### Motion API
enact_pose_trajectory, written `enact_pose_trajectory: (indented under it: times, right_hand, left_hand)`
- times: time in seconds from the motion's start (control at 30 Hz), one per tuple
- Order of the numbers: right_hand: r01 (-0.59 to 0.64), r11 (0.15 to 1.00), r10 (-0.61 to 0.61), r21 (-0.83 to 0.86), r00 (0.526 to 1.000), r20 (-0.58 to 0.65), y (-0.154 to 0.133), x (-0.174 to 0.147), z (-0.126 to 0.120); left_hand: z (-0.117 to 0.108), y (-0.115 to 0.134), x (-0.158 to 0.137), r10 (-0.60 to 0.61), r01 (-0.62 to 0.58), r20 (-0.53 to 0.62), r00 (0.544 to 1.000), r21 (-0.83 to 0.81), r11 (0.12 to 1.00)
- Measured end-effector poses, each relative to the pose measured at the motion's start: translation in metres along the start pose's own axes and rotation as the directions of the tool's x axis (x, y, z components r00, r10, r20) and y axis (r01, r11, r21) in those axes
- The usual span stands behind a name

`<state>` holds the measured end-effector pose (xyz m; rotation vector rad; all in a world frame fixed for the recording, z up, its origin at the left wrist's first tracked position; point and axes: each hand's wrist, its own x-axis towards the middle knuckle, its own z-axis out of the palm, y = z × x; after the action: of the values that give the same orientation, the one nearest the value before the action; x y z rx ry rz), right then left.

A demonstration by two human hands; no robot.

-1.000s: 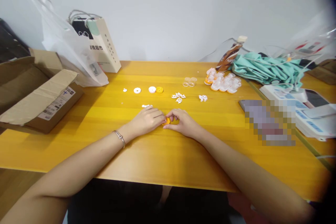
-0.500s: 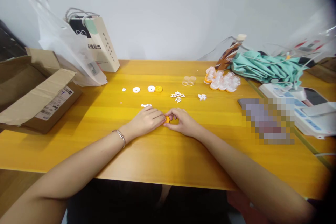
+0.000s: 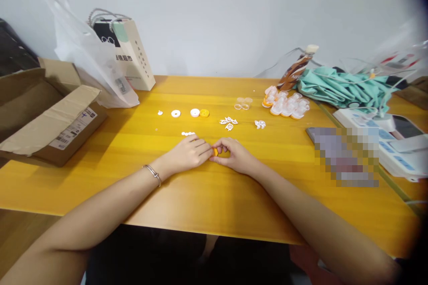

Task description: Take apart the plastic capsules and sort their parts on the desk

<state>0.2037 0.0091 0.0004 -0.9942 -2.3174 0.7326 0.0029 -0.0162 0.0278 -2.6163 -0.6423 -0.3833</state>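
Between the fingertips of both hands is a small orange round plastic piece, mostly covered by the fingers. My left hand, with a bracelet on the wrist, is closed on its left side. My right hand pinches it from the right with thumb and fingers. Just beyond my left hand lies a short row of small white discs. Further off are a white ring, a white round part and a yellow round part touching it. White openwork pieces lie beyond my right hand.
More white pieces, clear plastic cups and clustered orange-based clear parts sit behind. A cardboard box and bags stand left. A bottle, green cloth, blurred-out flat object and power strip are right.
The view has shifted slightly, so most objects on the table appear a little further right. Both hands keep their hold on the orange piece, with only slight finger movement.
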Motion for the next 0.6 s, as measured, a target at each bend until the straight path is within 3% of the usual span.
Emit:
enact_pose_trajectory:
  times: [0.3,0.6]
  right_hand:
    - [0.01,1.0,-0.01,0.021,1.0,-0.006,0.0005,0.0002,0.0004]
    - [-0.001,1.0,0.001,0.024,1.0,-0.012,0.0005,0.0003,0.0007]
  left_hand:
    - [0.0033,-0.0038,-0.0025,0.111,-0.109,-0.036,0.993,0.06,0.992]
    - [0.0072,-0.0054,-0.0038,0.108,-0.107,-0.038,0.993,0.007,0.994]
